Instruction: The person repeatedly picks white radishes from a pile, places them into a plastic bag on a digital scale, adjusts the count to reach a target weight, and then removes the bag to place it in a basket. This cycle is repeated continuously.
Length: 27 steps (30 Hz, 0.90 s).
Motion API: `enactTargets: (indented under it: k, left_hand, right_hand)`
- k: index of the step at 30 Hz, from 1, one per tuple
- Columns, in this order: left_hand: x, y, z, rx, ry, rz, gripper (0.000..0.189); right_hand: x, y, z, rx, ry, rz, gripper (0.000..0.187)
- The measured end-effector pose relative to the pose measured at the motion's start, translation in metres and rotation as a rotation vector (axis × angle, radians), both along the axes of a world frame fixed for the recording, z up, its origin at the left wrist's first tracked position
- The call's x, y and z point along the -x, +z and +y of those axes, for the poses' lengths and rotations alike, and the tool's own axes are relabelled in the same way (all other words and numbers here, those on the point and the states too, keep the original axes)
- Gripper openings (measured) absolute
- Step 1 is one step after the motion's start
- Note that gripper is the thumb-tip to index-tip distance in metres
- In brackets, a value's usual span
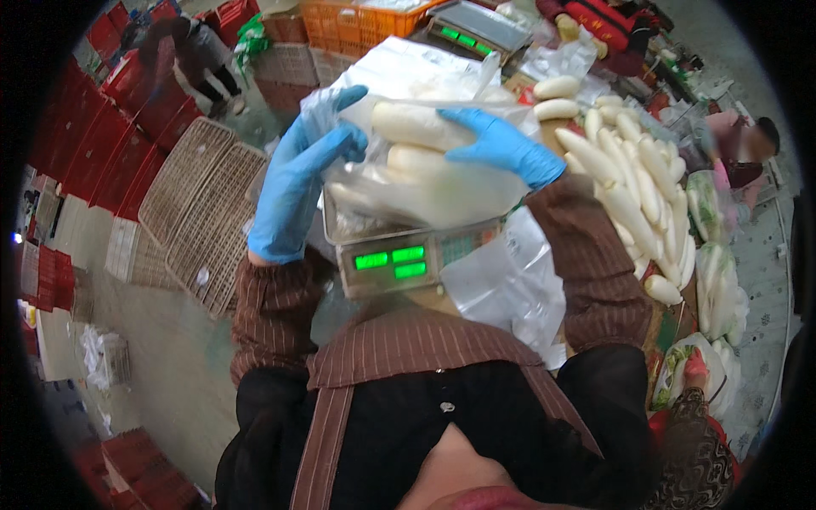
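Note:
A clear plastic bag (408,197) with several white radishes lies across the pan of a digital scale (382,268), whose display glows green. My left hand (306,166), in a blue glove, grips the bag's gathered film at its left end. My right hand (503,146), also gloved in blue, clasps the right end of the upper white radish (414,124). Whether bag film lies between glove and radish is hard to tell. Blur hides the lower part of the bag.
Loose white radishes (637,172) are heaped to the right, beside bagged vegetables (717,287). White plastic bags (510,274) overlap the scale's right side. Beyond stand another scale (478,32) and an orange crate (363,25). Plastic crates (204,210) stand left. Other people work nearby.

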<state>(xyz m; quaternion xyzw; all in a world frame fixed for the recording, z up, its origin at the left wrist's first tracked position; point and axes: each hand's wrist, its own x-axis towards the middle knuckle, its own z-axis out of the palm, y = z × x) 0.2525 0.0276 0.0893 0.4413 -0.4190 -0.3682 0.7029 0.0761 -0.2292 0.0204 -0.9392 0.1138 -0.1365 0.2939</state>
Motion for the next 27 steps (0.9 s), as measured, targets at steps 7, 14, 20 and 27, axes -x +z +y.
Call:
enactTargets:
  k: [7, 14, 20, 27]
  left_hand:
    - [-0.007, -0.008, 0.018, -0.050, 0.136, -0.011, 0.043]
    - [0.018, -0.024, -0.008, 0.182, 0.629, -0.407, 0.039]
    - [-0.002, -0.038, -0.011, -0.037, 0.459, -0.519, 0.029]
    - [-0.001, 0.017, -0.006, 0.106, -0.141, -0.139, 0.026]
  right_hand:
    - [0.009, 0.059, 0.026, -0.184, -0.135, -0.137, 0.031]
    - [-0.003, 0.058, 0.038, 1.013, -0.479, -0.359, 0.057]
    - [0.071, 0.024, -0.026, 0.549, -0.656, 0.142, 0.072]
    - [0.122, 0.046, -0.011, -0.967, -0.229, -0.298, 0.028]
